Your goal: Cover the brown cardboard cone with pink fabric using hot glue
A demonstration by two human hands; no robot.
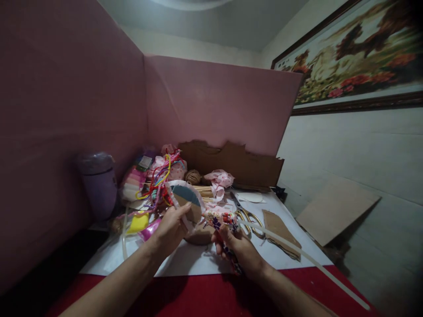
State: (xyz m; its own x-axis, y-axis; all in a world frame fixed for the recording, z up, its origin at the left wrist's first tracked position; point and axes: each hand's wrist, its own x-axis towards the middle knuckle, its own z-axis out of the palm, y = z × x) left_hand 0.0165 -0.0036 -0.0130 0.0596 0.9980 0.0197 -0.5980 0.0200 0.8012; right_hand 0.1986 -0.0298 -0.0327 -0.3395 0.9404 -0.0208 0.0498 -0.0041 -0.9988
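My left hand grips a round frame with a pale rim, thumb over its front edge. Its centre looks part bluish, part brown. In my right hand is a flower-patterned hot glue gun, its front end pointing left at the frame's right edge. Whether the tip touches the rim is too small to tell. A long translucent glue stick runs out of the gun's back to the lower right. Below the frame lies a round brown piece, partly hidden.
Gold-handled scissors and a cardboard piece lie on the right of the white sheet. Behind are twine, pink spotted fabric and colourful pipe cleaners. A purple bin stands left; torn cardboard leans at the back.
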